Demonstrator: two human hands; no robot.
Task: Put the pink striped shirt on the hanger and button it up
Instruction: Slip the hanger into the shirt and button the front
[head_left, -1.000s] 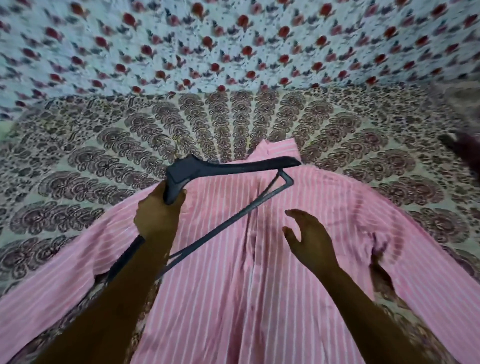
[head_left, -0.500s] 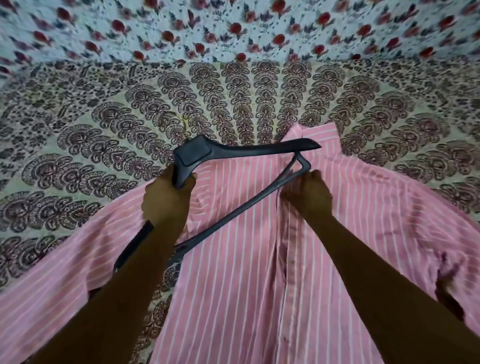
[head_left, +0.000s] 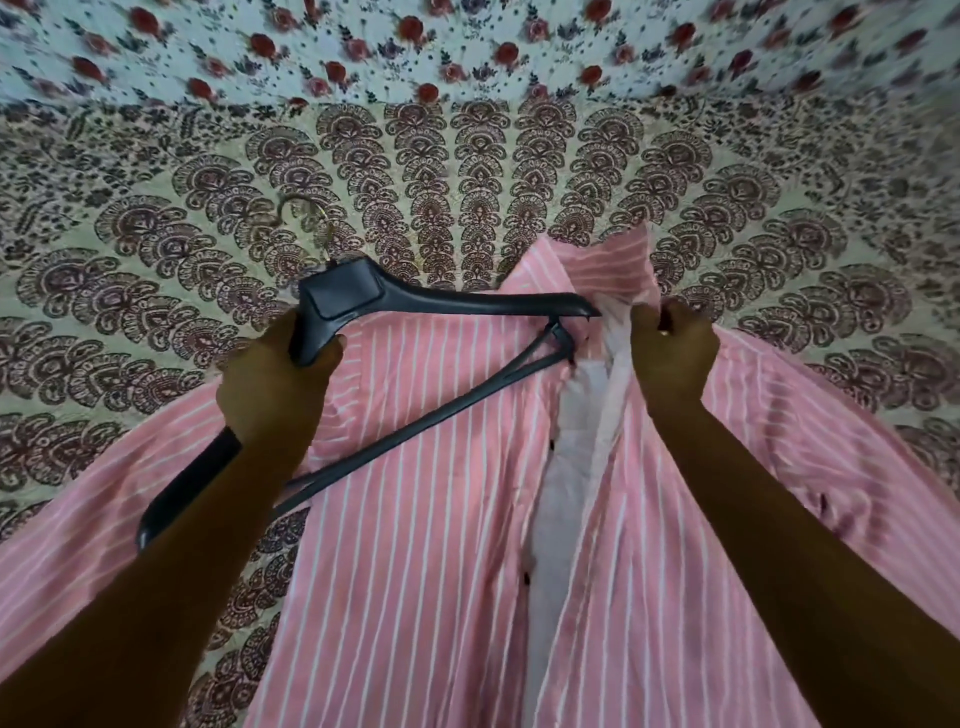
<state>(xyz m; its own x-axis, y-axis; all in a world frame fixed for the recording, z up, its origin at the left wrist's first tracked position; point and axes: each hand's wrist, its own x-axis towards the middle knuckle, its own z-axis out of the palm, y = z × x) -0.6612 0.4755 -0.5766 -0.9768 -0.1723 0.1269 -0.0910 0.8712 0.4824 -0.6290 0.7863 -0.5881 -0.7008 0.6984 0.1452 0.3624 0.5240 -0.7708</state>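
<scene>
Item: pink shirt (head_left: 415, 545), laid front-up on a patterned bedspread (head_left: 467, 171), unbuttoned. Change since a moment ago: right hand (head_left: 670, 358) has reached the neck, pinched the right front edge by the collar and lifted it, baring the pale lining. Left hand (head_left: 270, 395) keeps a closed grip on the black hanger (head_left: 441, 306), held over the left chest, one end now at the opening. Reading: opening made; hanger likely goes in next. Buttoning not begun.
</scene>
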